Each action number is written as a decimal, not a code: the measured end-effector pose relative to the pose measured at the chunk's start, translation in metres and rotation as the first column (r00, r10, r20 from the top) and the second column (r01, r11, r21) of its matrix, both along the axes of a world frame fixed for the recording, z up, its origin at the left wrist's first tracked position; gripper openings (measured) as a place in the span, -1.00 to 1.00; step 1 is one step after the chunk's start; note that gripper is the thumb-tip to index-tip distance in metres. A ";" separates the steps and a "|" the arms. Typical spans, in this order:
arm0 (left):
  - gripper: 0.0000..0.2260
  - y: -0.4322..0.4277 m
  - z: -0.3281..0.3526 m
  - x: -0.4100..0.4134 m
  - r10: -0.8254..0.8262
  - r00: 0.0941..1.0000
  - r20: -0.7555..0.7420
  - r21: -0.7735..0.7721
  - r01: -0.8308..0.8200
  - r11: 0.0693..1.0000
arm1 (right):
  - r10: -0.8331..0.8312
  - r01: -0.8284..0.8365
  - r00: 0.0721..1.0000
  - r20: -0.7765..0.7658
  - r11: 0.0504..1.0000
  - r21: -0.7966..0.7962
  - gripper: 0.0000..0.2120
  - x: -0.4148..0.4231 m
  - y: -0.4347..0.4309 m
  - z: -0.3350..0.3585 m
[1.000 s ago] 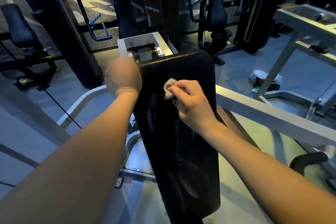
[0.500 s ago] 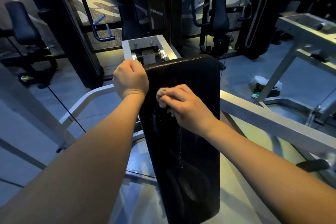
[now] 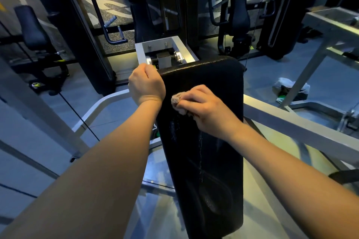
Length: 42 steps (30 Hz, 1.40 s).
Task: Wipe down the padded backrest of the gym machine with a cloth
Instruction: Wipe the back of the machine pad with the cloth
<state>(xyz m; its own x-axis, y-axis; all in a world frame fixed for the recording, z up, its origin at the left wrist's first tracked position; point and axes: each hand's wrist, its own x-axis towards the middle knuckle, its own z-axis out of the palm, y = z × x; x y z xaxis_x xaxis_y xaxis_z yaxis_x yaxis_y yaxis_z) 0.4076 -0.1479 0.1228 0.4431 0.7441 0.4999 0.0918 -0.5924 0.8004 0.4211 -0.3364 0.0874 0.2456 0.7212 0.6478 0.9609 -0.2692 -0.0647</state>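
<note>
The black padded backrest (image 3: pixel 215 151) runs from the centre of the view down toward me, with wet streaks and smears on its surface. My left hand (image 3: pixel 146 85) grips the pad's upper left corner with the fingers curled over its edge. My right hand (image 3: pixel 204 107) presses a small bunched beige cloth (image 3: pixel 177 101) against the upper left part of the pad, just right of my left wrist. Most of the cloth is hidden under my fingers.
A silver frame bracket with a bolt assembly (image 3: pixel 165 54) sits just behind the pad's top. Silver frame bars (image 3: pixel 291 122) cross on the right and a curved bar (image 3: pixel 101 110) on the left. Black machines stand behind. A white bag (image 3: pixel 289 87) lies on the floor.
My right hand has slid the cloth leftward across the pad, toward my left wrist. My left hand keeps its hold on the corner, and the view has shifted slightly.
</note>
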 end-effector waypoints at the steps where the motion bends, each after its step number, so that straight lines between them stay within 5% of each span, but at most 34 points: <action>1: -0.58 0.000 0.000 0.000 -0.001 1.000 -0.003 -0.002 0.001 1.000 | -0.011 0.011 1.000 0.001 0.999 0.032 -0.68 0.004 0.000 0.010; 5: -0.58 0.001 0.001 0.000 -0.012 1.000 -0.012 -0.010 0.012 1.000 | -0.107 0.113 0.994 -0.037 0.953 0.280 -0.78 0.020 0.024 0.053; 13: -0.59 0.002 -0.001 0.002 -0.029 1.000 0.003 -0.041 0.029 0.999 | -0.013 0.013 1.000 -0.010 0.998 0.066 -0.73 0.006 0.005 0.021; 17: -0.62 0.003 0.000 -0.001 -0.056 0.998 0.008 -0.052 0.056 0.997 | -0.211 0.240 0.968 -0.133 0.934 0.264 -0.75 0.033 0.002 0.048; 26: -0.68 0.007 0.007 -0.005 -0.173 0.984 -0.043 -0.138 0.165 0.977 | -0.384 0.385 0.872 -0.305 0.921 -0.059 -0.79 0.026 0.015 0.080; 32: -0.75 0.030 0.010 -0.033 -0.347 0.916 -0.202 -0.191 0.311 0.931 | -0.454 0.456 0.809 -0.374 0.886 -0.091 -0.76 0.016 0.039 0.087; 37: -0.86 0.053 -0.013 -0.075 -0.519 0.849 -0.099 -0.386 0.448 0.806 | -0.413 0.409 0.826 -0.383 0.908 -0.097 -0.72 -0.012 0.088 0.085; 42: -0.56 0.036 -0.034 -0.088 -0.635 0.766 -0.097 -0.350 0.571 0.743 | -0.376 0.339 0.881 -0.288 0.925 -0.172 -0.69 -0.014 0.074 0.094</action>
